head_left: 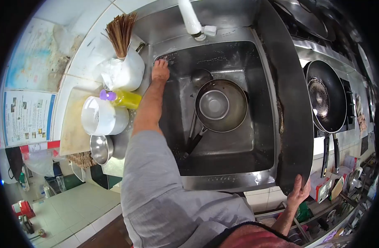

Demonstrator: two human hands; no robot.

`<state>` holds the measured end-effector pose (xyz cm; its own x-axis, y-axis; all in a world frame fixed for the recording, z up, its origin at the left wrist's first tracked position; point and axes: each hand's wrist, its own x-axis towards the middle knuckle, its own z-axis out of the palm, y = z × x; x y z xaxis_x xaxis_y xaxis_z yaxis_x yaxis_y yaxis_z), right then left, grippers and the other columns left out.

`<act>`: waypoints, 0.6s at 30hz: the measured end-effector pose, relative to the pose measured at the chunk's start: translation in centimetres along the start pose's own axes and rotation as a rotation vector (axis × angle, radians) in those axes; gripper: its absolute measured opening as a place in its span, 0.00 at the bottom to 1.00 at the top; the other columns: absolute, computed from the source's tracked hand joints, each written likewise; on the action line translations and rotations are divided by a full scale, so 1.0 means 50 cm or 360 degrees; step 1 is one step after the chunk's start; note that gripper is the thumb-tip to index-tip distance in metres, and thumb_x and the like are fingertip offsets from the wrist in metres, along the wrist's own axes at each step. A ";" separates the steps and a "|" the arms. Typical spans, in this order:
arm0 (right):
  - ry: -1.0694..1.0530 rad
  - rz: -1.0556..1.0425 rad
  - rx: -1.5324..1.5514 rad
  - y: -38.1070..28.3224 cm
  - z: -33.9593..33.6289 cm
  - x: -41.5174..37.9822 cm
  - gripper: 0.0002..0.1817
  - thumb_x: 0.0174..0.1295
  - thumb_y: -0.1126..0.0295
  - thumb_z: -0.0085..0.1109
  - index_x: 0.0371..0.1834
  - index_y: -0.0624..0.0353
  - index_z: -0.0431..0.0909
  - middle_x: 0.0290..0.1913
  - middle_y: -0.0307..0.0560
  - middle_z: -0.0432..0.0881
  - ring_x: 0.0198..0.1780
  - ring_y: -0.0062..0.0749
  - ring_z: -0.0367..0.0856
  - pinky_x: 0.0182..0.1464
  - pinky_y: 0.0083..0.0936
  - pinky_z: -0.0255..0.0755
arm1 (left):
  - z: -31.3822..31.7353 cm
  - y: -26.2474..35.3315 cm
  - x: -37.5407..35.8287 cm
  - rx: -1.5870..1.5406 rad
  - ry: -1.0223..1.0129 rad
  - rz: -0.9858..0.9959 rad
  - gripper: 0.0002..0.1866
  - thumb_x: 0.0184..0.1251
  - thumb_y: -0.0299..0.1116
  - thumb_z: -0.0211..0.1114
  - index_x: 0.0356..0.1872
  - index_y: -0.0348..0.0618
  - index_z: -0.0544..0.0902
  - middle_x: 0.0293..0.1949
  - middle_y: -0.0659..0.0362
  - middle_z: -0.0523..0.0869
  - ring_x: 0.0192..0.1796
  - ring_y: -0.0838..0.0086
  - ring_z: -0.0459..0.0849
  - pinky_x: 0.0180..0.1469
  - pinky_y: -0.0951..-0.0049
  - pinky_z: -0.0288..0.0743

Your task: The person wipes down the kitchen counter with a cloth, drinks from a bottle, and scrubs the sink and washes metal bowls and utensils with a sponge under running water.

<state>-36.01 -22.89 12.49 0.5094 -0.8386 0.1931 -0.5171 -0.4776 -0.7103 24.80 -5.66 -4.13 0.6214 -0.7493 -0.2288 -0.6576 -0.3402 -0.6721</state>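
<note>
My left hand [160, 71] reaches to the far left corner of the steel sink [228, 178], fingers curled down at the rim. What it holds, if anything, I cannot tell. At the lower right, my right hand [298, 192] grips the near end of the dark metal side panel [295, 136]. Inside the sink lies a frying pan [239, 113] with a small metal bowl [214, 105] in it. A ladle [201, 77] rests beside the pan, its handle running partly under it. Suds and droplets cling to the sink's back wall.
A white tap [190, 18] stands behind the sink. Along the left ledge are a white container [133, 72] with a stick brush [120, 35], a yellow bottle [127, 99], a white tub [104, 118] and a steel bowl [101, 149]. Black pans [328, 95] sit by the stove at right.
</note>
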 end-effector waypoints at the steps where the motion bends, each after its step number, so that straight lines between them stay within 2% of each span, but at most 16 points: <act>1: -0.0028 -0.0015 0.0038 -0.004 0.000 0.002 0.15 0.62 0.69 0.50 0.43 0.72 0.73 0.38 0.56 0.78 0.37 0.43 0.76 0.40 0.30 0.68 | 0.000 0.002 -0.017 0.0052 0.0033 -0.0024 0.16 0.62 0.39 0.48 0.44 0.51 0.82 0.53 0.62 0.72 0.59 0.67 0.61 0.55 0.64 0.53; 2: -0.0058 -0.0028 0.0074 -0.006 0.000 0.004 0.15 0.62 0.68 0.50 0.43 0.72 0.73 0.38 0.56 0.78 0.37 0.43 0.76 0.40 0.30 0.68 | -0.002 0.011 -0.026 0.0101 0.0066 -0.0047 0.17 0.62 0.39 0.48 0.45 0.50 0.82 0.54 0.62 0.72 0.59 0.67 0.61 0.55 0.64 0.53; 5: -0.0046 -0.0037 0.0084 -0.002 0.004 0.002 0.14 0.61 0.69 0.50 0.43 0.72 0.73 0.37 0.56 0.77 0.37 0.43 0.76 0.41 0.30 0.68 | -0.013 0.083 -0.066 -0.0091 -0.0187 0.0004 0.18 0.63 0.39 0.47 0.48 0.47 0.80 0.54 0.59 0.73 0.60 0.65 0.62 0.57 0.63 0.53; 6: -0.0029 -0.0050 0.0108 -0.005 0.002 0.002 0.14 0.61 0.70 0.51 0.43 0.72 0.72 0.37 0.56 0.77 0.37 0.43 0.76 0.41 0.31 0.68 | 0.022 0.141 -0.092 -0.0056 -0.0323 0.0112 0.17 0.61 0.40 0.48 0.43 0.47 0.82 0.58 0.57 0.71 0.61 0.63 0.63 0.58 0.61 0.55; 7: -0.0052 0.0017 0.0099 -0.008 -0.001 0.001 0.14 0.61 0.71 0.51 0.44 0.72 0.72 0.38 0.57 0.77 0.37 0.44 0.76 0.42 0.30 0.68 | 0.096 0.219 -0.128 -0.0141 -0.0349 0.0203 0.19 0.62 0.40 0.47 0.49 0.46 0.79 0.60 0.56 0.69 0.64 0.60 0.61 0.64 0.59 0.50; 8: -0.0016 -0.0036 0.0083 0.002 0.003 -0.003 0.14 0.60 0.72 0.51 0.45 0.73 0.72 0.38 0.57 0.77 0.38 0.43 0.76 0.42 0.30 0.68 | 0.162 0.293 -0.161 -0.0413 -0.0539 0.0259 0.21 0.63 0.40 0.45 0.54 0.46 0.75 0.62 0.55 0.67 0.65 0.57 0.60 0.64 0.55 0.50; 9: -0.0042 -0.0010 0.0118 -0.001 0.000 0.000 0.14 0.60 0.73 0.51 0.45 0.73 0.71 0.38 0.57 0.77 0.37 0.43 0.76 0.42 0.30 0.68 | 0.214 0.362 -0.183 -0.0420 -0.0858 0.0360 0.23 0.63 0.43 0.47 0.56 0.46 0.73 0.60 0.54 0.69 0.66 0.57 0.59 0.63 0.54 0.53; 11: -0.0078 0.0049 0.0133 -0.006 0.000 0.000 0.14 0.59 0.74 0.51 0.45 0.74 0.71 0.38 0.57 0.77 0.37 0.43 0.76 0.43 0.30 0.68 | 0.070 0.360 -0.229 -0.0994 -0.1167 0.0131 0.21 0.64 0.38 0.44 0.55 0.41 0.73 0.62 0.53 0.66 0.67 0.61 0.58 0.64 0.55 0.50; 12: -0.0048 -0.0036 0.0141 -0.006 -0.001 0.000 0.14 0.59 0.75 0.51 0.44 0.74 0.71 0.38 0.57 0.77 0.37 0.43 0.76 0.42 0.31 0.68 | 0.095 0.373 -0.217 -0.1002 -0.1197 0.0153 0.21 0.64 0.38 0.44 0.55 0.41 0.73 0.62 0.53 0.66 0.67 0.61 0.58 0.64 0.55 0.50; 14: -0.0026 -0.0128 0.0155 -0.007 0.005 0.009 0.13 0.58 0.76 0.51 0.44 0.74 0.71 0.38 0.57 0.77 0.37 0.44 0.76 0.42 0.31 0.68 | 0.161 0.357 -0.123 -0.1241 -0.0978 -0.0292 0.18 0.61 0.38 0.51 0.48 0.40 0.77 0.53 0.53 0.76 0.56 0.60 0.73 0.53 0.58 0.68; 16: -0.0044 -0.0102 0.0135 -0.016 0.003 0.012 0.13 0.58 0.76 0.51 0.44 0.74 0.71 0.37 0.57 0.77 0.36 0.45 0.75 0.41 0.32 0.68 | 0.142 0.298 -0.027 -0.1826 -0.0657 -0.1100 0.14 0.57 0.38 0.58 0.41 0.43 0.81 0.41 0.57 0.83 0.42 0.62 0.82 0.39 0.67 0.76; 18: -0.0025 -0.0126 0.0135 -0.021 0.008 0.019 0.13 0.58 0.76 0.51 0.43 0.74 0.72 0.35 0.56 0.77 0.33 0.44 0.74 0.37 0.32 0.67 | 0.193 0.273 0.095 -0.0857 -0.0403 -0.0508 0.11 0.51 0.37 0.63 0.37 0.49 0.83 0.37 0.56 0.84 0.37 0.70 0.84 0.30 0.71 0.77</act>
<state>-34.70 -23.07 13.16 0.5574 -0.7945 0.2410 -0.4150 -0.5181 -0.7479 22.88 -8.39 -21.21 0.8579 -0.4310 -0.2795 -0.5050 -0.8076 -0.3045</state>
